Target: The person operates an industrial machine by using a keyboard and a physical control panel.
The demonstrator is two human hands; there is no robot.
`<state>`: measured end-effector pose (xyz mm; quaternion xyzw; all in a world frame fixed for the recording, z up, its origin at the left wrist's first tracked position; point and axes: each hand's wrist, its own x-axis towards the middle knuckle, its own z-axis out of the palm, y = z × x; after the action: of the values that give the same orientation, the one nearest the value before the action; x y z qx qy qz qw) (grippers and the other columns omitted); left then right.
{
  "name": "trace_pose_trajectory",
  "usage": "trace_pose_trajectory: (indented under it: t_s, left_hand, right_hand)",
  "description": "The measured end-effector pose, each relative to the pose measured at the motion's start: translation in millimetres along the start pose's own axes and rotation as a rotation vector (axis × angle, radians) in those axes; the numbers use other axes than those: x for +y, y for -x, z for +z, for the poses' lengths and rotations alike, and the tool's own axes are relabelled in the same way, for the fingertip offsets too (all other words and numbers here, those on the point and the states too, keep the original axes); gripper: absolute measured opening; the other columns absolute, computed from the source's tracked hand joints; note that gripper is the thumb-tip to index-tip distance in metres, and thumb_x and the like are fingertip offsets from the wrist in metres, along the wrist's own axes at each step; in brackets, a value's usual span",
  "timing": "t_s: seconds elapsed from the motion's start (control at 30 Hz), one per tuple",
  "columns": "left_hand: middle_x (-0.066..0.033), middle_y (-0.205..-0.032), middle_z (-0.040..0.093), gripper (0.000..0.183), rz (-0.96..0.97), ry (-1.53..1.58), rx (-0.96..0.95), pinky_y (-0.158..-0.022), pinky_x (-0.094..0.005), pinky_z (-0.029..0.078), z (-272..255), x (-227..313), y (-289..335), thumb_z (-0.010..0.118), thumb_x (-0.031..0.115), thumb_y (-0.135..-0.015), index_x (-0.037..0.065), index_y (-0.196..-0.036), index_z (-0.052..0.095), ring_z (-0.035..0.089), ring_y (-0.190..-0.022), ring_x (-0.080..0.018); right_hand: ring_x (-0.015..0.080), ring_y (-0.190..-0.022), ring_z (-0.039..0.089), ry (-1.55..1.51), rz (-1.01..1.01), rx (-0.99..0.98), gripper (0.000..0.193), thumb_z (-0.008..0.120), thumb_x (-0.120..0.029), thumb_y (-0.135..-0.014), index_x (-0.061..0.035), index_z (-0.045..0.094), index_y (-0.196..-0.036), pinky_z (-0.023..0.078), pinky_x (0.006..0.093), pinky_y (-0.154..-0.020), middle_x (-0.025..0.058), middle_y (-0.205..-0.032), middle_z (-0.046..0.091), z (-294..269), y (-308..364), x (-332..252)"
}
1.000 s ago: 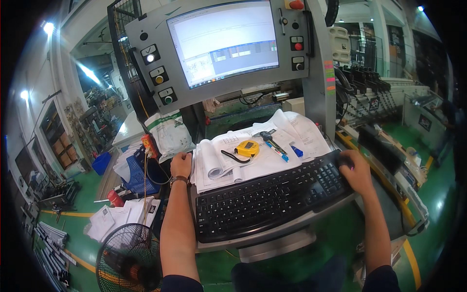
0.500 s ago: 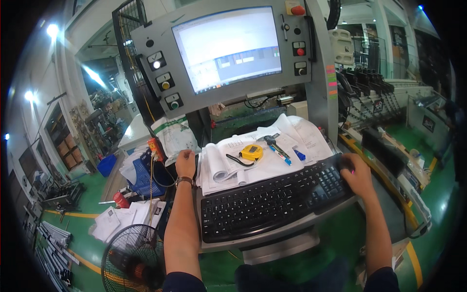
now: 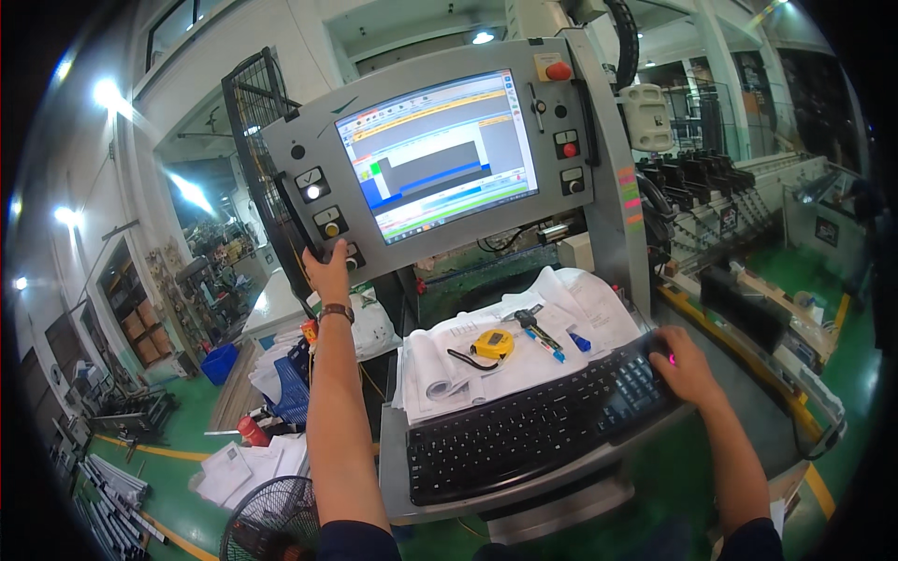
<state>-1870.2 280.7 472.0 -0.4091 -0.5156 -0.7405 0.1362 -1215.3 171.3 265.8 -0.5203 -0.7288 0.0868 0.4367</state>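
A single head-worn fisheye view looks forward and slightly down from close range onto a grey control panel [image 3: 440, 168] and black keyboard [image 3: 543, 425]. Both forearms enter from the lower edge; straight edges bend toward the dark rim.

A: Grey metal control panel [image 3: 440, 159]?
B: Upright, tilted slightly back, screen lit. Round yellow push-button [image 3: 331, 230] in its left column; the left hand [image 3: 327, 271] lies on the panel edge just below it.
A: Black plastic keyboard [image 3: 533, 425]?
B: Flat on the grey counter [image 3: 398, 467], slanting up rightward. Right hand [image 3: 681, 365] rests at its right end.
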Motion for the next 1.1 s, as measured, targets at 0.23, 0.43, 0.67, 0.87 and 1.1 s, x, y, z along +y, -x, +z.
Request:
trace_pose_trajectory:
  t_s: [0.23, 0.43, 0.67, 0.87, 1.1]
  left_hand:
    - [-0.0103, -0.115, 0.066, 0.052, 0.057, 0.078, -0.079, -0.090, -0.0381, 0.054, 1, -8, -10, 0.092, 0.030, -0.089, 0.001, -0.119, 0.060, 0.067, -0.099, -0.0220]
    - [-0.0100, -0.115, 0.069, 0.052, 0.192, 0.065, -0.132, -0.096, -0.0347, 0.054, -2, -18, 5, 0.089, 0.022, -0.092, 0.006, -0.127, 0.055, 0.069, -0.110, -0.0208]
    - [-0.0160, -0.140, 0.055, 0.075, 0.165, 0.041, -0.123, -0.108, -0.0401, 0.053, 1, -12, 17, 0.089, 0.015, -0.089, 0.000, -0.147, 0.044, 0.063, -0.127, -0.0290]
    - [-0.0166, -0.127, 0.067, 0.065, 0.248, 0.012, -0.055, -0.101, -0.0379, 0.057, 2, -17, 17, 0.089, 0.015, -0.089, 0.006, -0.139, 0.048, 0.070, -0.116, -0.0257]
    - [-0.0178, -0.128, 0.068, 0.068, 0.265, -0.033, -0.054, -0.100, -0.0373, 0.057, 3, -20, 16, 0.089, 0.015, -0.088, 0.006, -0.141, 0.047, 0.072, -0.115, -0.0261]
  right_hand:
    - [0.0417, -0.132, 0.063, -0.009, -0.012, -0.003, 0.047, 0.070, -0.027, -0.098, -0.0030, 0.065, -0.139, 0.050, 0.0463, -0.111, 0.0193, -0.147, 0.060, -1, 1, 1]
    - [0.0413, -0.133, 0.062, -0.013, 0.006, 0.007, 0.045, 0.069, -0.025, -0.098, -0.0029, 0.066, -0.138, 0.050, 0.0453, -0.112, 0.0193, -0.147, 0.060, 0, 1, -3]
    - [0.0418, -0.133, 0.062, -0.003, 0.007, 0.001, 0.042, 0.068, -0.022, -0.099, -0.0017, 0.067, -0.136, 0.050, 0.0451, -0.111, 0.0204, -0.147, 0.060, -2, 0, -6]
    - [0.0413, -0.133, 0.062, -0.013, -0.028, 0.007, 0.042, 0.068, -0.021, -0.099, -0.0017, 0.067, -0.135, 0.050, 0.0451, -0.111, 0.0204, -0.147, 0.060, -1, 0, -2]
    - [0.0411, -0.132, 0.063, 0.016, -0.031, 0.005, 0.044, 0.069, -0.022, -0.099, -0.0030, 0.066, -0.138, 0.051, 0.0450, -0.110, 0.0190, -0.147, 0.060, -2, 0, -6]
